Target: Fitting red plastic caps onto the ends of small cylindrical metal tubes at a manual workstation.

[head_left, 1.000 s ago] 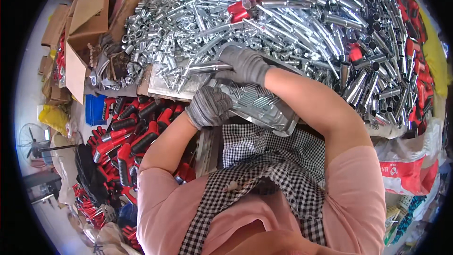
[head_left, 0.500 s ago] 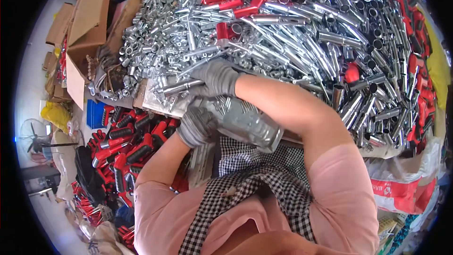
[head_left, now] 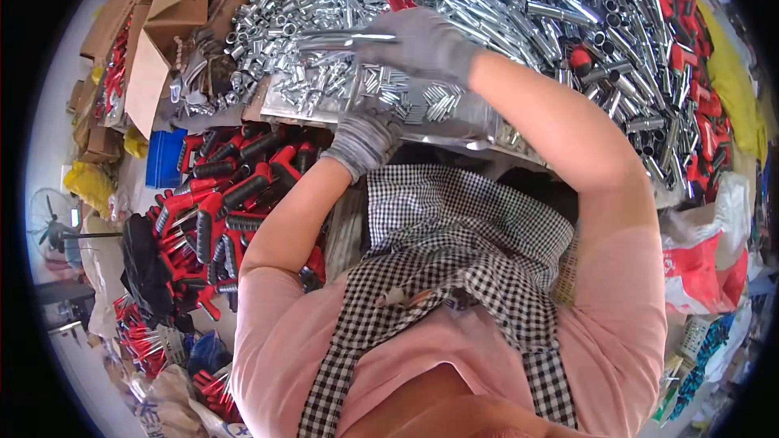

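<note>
Grasping long shiny metal rod (head_left: 337,39), grey-gloved right hand (head_left: 418,42) is clenched above heap of silver metal tubes (head_left: 519,0); clear plastic bag of small silver sleeves (head_left: 414,105) is pinched at lower edge by grey-gloved left hand (head_left: 363,139), beside red-handled tools (head_left: 227,195)

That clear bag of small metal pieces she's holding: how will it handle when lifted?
The clear plastic bag looks floppy and would likely sag between the left hand and right hand. Its loose metal pieces probably shift and weigh it down.
</note>
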`<state>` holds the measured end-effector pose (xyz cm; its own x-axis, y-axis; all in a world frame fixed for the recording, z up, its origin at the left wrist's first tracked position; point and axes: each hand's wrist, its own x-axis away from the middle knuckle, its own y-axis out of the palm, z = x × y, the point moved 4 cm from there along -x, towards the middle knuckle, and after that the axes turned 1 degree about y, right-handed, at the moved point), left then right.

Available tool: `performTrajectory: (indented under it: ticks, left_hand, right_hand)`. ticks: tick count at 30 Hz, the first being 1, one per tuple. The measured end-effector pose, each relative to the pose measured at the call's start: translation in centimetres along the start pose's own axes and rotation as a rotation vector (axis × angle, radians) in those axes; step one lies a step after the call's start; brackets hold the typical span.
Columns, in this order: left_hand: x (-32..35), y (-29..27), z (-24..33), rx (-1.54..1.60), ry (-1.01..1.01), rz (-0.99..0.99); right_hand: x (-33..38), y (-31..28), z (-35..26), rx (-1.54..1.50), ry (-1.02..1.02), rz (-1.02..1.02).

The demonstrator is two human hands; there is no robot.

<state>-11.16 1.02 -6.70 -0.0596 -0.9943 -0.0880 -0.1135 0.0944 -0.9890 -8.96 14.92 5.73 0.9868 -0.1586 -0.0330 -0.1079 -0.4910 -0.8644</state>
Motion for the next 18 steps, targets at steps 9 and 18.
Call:
performTrajectory:
  ticks: [9,18]
  left_hand:
    - [-1.6,-5.1,-1.7,0.2,-0.174,-0.142]
    - [-15.3,2.8,-2.3,0.321,-0.119,-0.204]
  right_hand:
    - [20.4,-2.0,2.9,-0.215,0.427,0.218]
    - [24.0,3.2,3.6,-0.105,0.462,0.181]
